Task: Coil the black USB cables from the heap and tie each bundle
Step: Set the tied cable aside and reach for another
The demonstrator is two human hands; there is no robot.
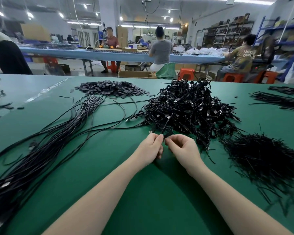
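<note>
While loose long black cables [46, 141] lay fanned at left within reach, the left hand [151, 147] and right hand [183, 149] met mid-table, both pinching one small coiled black USB cable [166, 130], likely twisting its tie; black wire ties [261, 156] waited rightward.

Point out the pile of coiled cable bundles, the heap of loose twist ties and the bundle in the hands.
pile of coiled cable bundles [187, 106]: head view, middle of the pile.
heap of loose twist ties [261, 155]: head view, dense centre.
bundle in the hands [166, 130]: head view, loop above the fingertips.
</note>
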